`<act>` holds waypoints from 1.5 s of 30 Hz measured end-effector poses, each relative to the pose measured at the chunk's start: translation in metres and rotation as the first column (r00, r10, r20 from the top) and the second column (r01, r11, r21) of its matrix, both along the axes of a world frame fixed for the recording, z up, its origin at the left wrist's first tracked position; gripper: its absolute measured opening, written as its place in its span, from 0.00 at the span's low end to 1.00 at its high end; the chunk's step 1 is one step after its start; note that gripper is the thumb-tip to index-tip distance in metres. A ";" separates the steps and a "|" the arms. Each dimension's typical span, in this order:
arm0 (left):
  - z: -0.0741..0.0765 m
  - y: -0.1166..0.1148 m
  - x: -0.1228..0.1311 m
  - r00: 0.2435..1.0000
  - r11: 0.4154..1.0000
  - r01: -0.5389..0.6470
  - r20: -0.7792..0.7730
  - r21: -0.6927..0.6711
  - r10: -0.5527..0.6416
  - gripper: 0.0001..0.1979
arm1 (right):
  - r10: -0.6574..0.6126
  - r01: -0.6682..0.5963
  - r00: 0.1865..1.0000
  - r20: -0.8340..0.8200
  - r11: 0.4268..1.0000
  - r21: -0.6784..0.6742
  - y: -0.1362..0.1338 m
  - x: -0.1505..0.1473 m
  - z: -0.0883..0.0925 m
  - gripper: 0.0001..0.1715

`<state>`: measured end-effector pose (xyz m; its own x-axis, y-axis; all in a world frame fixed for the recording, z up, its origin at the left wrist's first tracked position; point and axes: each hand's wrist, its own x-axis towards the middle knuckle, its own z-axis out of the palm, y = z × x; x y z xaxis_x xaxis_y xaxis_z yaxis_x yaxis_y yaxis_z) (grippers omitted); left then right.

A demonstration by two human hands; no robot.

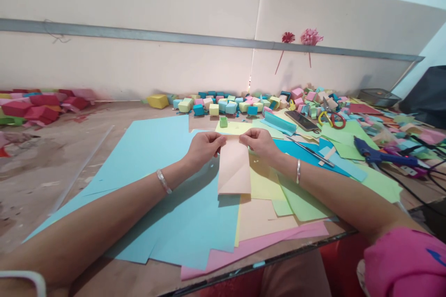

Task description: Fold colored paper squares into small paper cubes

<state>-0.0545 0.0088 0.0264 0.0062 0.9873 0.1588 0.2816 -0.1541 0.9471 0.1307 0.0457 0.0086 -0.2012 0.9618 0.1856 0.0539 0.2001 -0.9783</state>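
Between my two hands hangs a pale peach strip of paper with a diagonal crease across it. My left hand pinches its top left corner, and my right hand pinches the top right corner. The strip's lower end hangs just over the sheets on the table. Beneath it lie large light blue sheets, a yellow sheet and green sheets. A small green paper cube sits just beyond my hands.
Several colored paper cubes line the wall, with larger red paper boxes at far left. To the right are a phone, scissors, a pen and a blue glue gun with cables. Pink paper lies near the front edge.
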 end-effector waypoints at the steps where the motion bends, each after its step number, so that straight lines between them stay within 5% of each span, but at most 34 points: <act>1: 0.001 0.000 0.000 1.000 1.000 -0.001 -0.005 0.000 0.001 0.13 | -0.002 0.002 1.000 -0.012 1.000 0.000 0.001 0.000 -0.001 0.12; 9: 0.004 -0.001 -0.002 0.997 0.999 0.043 0.069 -0.024 -0.041 0.12 | 0.056 -0.086 0.980 -0.191 0.985 -0.152 0.003 0.000 -0.005 0.19; 15: 0.005 -0.001 -0.002 0.991 0.995 0.062 0.125 -0.079 -0.052 0.12 | 0.072 -0.080 0.995 -0.069 0.990 -0.118 0.000 0.001 -0.004 0.18; 21: 0.008 -0.004 -0.002 0.988 0.985 0.149 -0.037 -0.083 -0.152 0.11 | 0.126 -0.121 0.990 0.060 0.989 -0.088 -0.015 -0.001 0.004 0.15; 29: 0.004 -0.006 0.001 0.986 0.996 -0.005 -0.165 0.084 0.019 0.13 | 0.217 -0.209 0.973 0.083 0.973 -0.098 -0.019 -0.007 0.002 0.17; 36: 0.007 -0.001 -0.003 0.927 0.979 0.201 -0.328 0.030 -0.180 0.16 | 0.234 -0.209 0.959 0.159 0.965 -0.157 -0.033 -0.009 0.010 0.19; 45: 0.008 0.005 -0.007 0.993 0.995 -0.048 -0.103 0.085 0.056 0.14 | 0.264 -0.219 0.942 0.205 0.951 -0.220 -0.033 -0.009 0.014 0.16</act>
<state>-0.0613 0.0142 0.0345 -0.0238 0.9704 0.2404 0.3889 -0.2125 0.8964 0.1221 0.0124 0.0228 -0.4470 0.8913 -0.0762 0.2549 0.0453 -0.9659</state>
